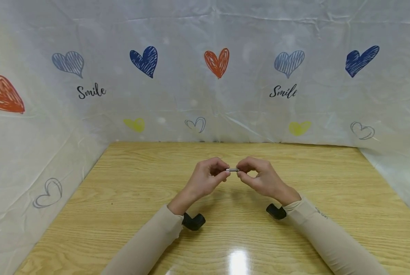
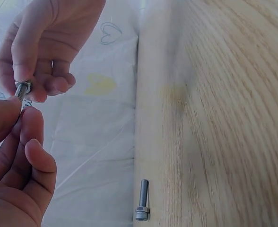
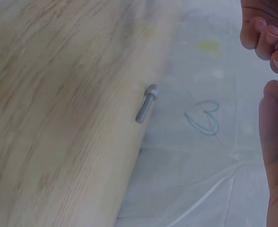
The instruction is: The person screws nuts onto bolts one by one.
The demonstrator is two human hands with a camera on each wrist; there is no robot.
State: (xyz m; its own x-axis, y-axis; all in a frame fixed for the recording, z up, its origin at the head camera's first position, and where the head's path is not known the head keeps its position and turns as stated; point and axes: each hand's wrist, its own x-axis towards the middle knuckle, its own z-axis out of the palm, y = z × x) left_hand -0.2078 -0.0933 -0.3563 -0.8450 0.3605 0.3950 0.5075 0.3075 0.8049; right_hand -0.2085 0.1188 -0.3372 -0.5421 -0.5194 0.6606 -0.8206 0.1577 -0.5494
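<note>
In the head view, a small metal bolt [image 1: 232, 170] is held level between both hands, above the table. My left hand [image 1: 206, 177] pinches one end between thumb and forefinger. The other end is pinched by my right hand [image 1: 261, 177]. Up close in the left wrist view, the bolt's threaded shank [image 2: 21, 91] shows between the fingertips, with a nut [image 2: 27, 86] at the right hand's fingers. A second bolt [image 2: 143, 201] with a nut on it lies on the wood, seen also in the right wrist view as a grey bolt [image 3: 147, 104].
The wooden table [image 1: 139, 164] spreads under both forearms. A white cloth [image 1: 177, 88] printed with hearts and "Smile" hangs behind it and at the sides. Black wrist mounts [image 1: 194, 221] sit beneath the cuffs.
</note>
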